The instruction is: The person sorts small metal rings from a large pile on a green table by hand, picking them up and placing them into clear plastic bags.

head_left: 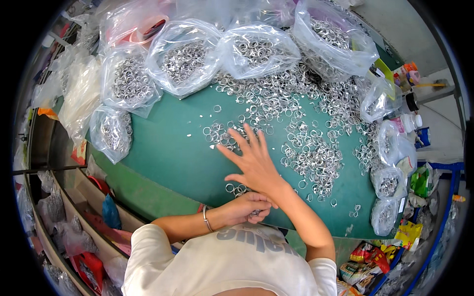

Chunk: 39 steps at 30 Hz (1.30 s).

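My right hand [256, 165] reaches over the green tabletop [170, 140] with its fingers spread, holding nothing. Its fingertips are at a small group of silver rings [216, 134]. Close to the table's near edge, below my right wrist, my left hand [247, 208] is closed, and a bit of silvery metal, which looks like rings, shows between its fingers. Just beyond the left hand lies another few rings [237, 189]. A larger heap of loose rings [316, 160] is spread to the right of my right hand.
Open clear plastic bags of rings line the far edge, among them one bag [185, 59] and another bag [259, 49]. Smaller bags [387, 182] stand along the right edge. A wide pile of rings [276, 91] lies before them. Drawers [74, 190] stand at left, snack packets [363, 261] at lower right.
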Available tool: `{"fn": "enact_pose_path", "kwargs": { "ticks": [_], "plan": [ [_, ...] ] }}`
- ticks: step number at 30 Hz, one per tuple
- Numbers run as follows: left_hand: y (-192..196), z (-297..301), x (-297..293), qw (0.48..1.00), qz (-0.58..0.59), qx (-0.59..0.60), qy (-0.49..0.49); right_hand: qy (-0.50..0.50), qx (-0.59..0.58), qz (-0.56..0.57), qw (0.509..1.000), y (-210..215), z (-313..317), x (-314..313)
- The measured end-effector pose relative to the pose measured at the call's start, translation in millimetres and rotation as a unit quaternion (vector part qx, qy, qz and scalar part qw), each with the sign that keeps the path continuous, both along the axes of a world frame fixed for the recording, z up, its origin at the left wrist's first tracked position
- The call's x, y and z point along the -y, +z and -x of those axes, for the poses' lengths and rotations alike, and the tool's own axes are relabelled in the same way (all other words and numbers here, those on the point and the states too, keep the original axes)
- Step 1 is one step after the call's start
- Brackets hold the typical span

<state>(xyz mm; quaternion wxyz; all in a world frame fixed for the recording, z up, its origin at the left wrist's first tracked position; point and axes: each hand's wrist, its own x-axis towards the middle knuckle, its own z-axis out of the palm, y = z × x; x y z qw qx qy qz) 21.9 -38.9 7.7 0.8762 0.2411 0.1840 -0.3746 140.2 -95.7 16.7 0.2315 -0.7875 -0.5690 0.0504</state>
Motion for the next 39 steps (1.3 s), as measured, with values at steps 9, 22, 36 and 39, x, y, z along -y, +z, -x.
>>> {"fn": "enact_pose_path", "kwargs": {
  "ticks": [9, 22, 36, 39],
  "plan": [
    [-2.7, 7.6, -13.6, 0.999, 0.024, 0.034, 0.031, -0.11, 0.022, -0.034, 0.993, -40.8, -26.7, -0.8],
    [-3.0, 1.9, -17.4, 0.998, 0.03, 0.029, 0.045, -0.397, -0.176, -0.125, 0.892, -6.1, -90.1, 77.1],
    [-2.8, 1.4, -17.4, 0.998, 0.02, 0.026, 0.055, -0.17, -0.021, -0.005, 0.985, -23.5, -75.7, 15.7],
    [-1.4, -1.9, -15.9, 0.998, 0.016, 0.03, 0.045, -0.136, -0.051, -0.084, 0.986, -16.2, -64.4, 26.0]
  ]
}}
